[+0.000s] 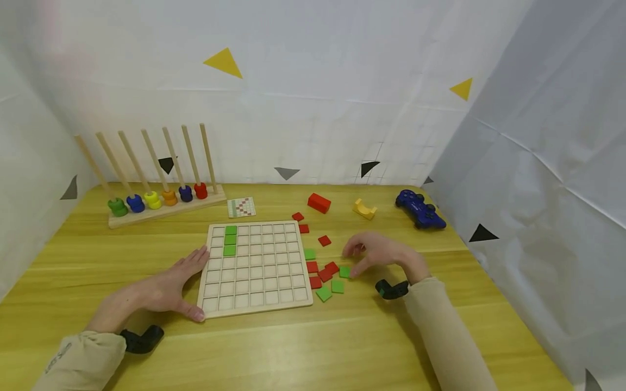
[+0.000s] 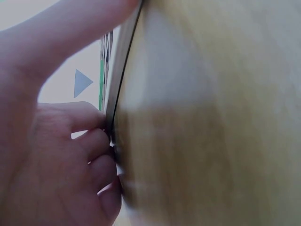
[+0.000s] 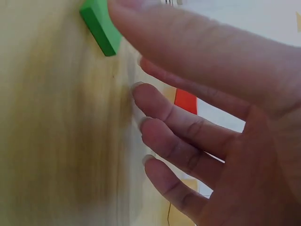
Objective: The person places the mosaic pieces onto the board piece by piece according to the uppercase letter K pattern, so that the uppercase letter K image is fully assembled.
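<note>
A wooden grid board (image 1: 254, 313) lies flat on the table, with several green tiles (image 1: 230, 239) in its upper left squares. My left hand (image 1: 163, 285) rests at the board's left edge, thumb spread toward the near corner and fingertips against the rim. To the right of the board, loose red tiles (image 1: 325, 275) and green tiles (image 1: 337, 286) lie scattered. Above the table by these, my right hand (image 1: 379, 252) has loosely bent fingers, its thumb at a green tile (image 3: 101, 28). Whether the thumb touches that tile is unclear; its fingers stand apart from it.
A wooden peg stand (image 1: 166, 208) with coloured beads stands at the back left. Behind the board lies a small pattern card (image 1: 241, 207). A red block (image 1: 319, 202), a yellow arched block (image 1: 364, 209) and a blue game controller (image 1: 420, 209) sit along the back right.
</note>
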`<state>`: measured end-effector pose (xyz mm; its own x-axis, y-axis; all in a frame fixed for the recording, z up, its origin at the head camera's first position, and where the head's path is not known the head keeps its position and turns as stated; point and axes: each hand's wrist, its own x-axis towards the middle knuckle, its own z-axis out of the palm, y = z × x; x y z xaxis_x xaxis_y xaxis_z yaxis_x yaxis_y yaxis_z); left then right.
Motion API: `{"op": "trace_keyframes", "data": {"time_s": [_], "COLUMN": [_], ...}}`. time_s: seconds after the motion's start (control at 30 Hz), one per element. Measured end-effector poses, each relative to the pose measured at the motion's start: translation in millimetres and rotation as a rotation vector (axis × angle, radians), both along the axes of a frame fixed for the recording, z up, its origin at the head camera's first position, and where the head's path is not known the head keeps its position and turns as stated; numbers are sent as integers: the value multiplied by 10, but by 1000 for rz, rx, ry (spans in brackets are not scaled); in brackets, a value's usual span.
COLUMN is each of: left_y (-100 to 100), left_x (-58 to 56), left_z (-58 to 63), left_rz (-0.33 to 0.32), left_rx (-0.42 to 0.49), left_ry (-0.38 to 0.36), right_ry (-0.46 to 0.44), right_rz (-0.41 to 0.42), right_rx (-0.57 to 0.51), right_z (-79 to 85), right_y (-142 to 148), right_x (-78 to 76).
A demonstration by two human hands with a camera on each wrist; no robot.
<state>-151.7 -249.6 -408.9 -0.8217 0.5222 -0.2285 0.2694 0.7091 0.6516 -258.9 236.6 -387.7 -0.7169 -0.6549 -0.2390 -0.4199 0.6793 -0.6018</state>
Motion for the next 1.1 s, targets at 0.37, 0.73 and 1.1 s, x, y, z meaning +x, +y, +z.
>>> {"op": "trace_keyframes", "data": {"time_s": [0.37, 0.73, 1.1], "left_y": [4, -3, 6], "left_x": [2, 2, 1], "left_z": [1, -5, -1], "left_rz": [2, 2, 2], "left_rx": [6, 12, -5], "left_ry": [0, 16, 14], "right_ry": [4, 46, -6], "right_rz": [19, 4, -44], "right_rx": [59, -5, -24], "right_z": [-66, -73, -108], "right_y": [-61, -46, -27], "right_x": [11, -12, -33]}}
